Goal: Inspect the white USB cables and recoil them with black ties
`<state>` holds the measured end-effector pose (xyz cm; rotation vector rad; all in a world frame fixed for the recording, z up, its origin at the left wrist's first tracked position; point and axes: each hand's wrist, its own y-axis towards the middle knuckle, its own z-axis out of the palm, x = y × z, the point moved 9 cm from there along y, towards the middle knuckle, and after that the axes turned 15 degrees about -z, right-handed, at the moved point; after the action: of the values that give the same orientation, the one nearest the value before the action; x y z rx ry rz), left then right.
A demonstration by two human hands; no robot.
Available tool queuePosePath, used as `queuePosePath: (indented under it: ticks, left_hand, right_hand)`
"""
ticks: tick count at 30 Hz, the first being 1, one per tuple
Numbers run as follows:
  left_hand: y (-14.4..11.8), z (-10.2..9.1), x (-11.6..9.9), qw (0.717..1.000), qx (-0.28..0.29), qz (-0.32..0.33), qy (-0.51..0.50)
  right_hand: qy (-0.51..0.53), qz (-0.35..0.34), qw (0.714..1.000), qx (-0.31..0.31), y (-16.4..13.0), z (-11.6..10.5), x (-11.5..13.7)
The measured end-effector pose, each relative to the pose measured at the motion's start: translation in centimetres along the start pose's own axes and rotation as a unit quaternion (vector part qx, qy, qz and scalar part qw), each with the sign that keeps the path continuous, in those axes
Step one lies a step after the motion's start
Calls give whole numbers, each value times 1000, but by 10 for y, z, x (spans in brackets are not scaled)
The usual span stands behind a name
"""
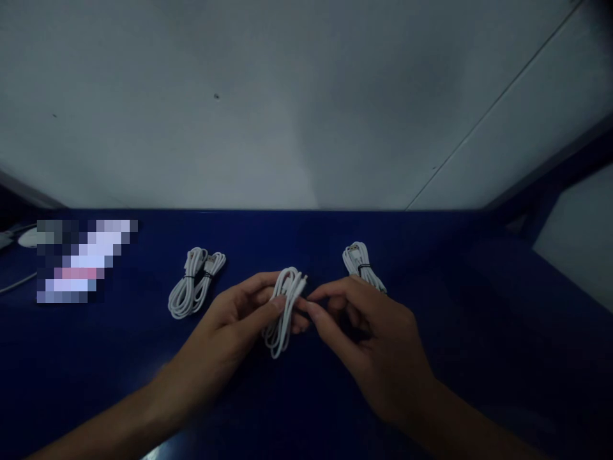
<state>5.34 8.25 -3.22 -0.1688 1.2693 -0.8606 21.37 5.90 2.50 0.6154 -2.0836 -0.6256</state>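
Note:
A coiled white USB cable (pixel 286 313) is gripped in my left hand (pixel 239 313), thumb across the front of the loops and fingers behind. One plug end sticks out at the top right of the coil. Just right of it, my right hand (pixel 368 332) has thumb and index finger pinched together beside the left fingertips. Whatever lies in that pinch is too small to make out. Beyond my right hand a tied white cable bundle (pixel 360 259) lies on the blue table (pixel 268 409), its lower end partly covered by the hand.
Two more white cable bundles (pixel 184 297), bound with dark ties, lie side by side to the left. Farther left is a blurred-out bright, slanted object (pixel 90 259), with a white object (pixel 29 237) and cord beside it. A pale wall (pixel 239 147) rises behind the table.

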Motion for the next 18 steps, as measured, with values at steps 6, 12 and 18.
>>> queuePosePath:
  ticks: [6,12,18]
  left_hand:
    - [-5,6,1,997,-29,16,69]
    - [-1,-5,11,999,-36,-16,36]
    - [6,-5,13,999,-22,-30,11]
  right_hand:
    - [215,211,952,51,-17,23,-29]
    - [266,241,933,35,-14,22,-36]
    - [261,256,930,33,-18,23,-39]
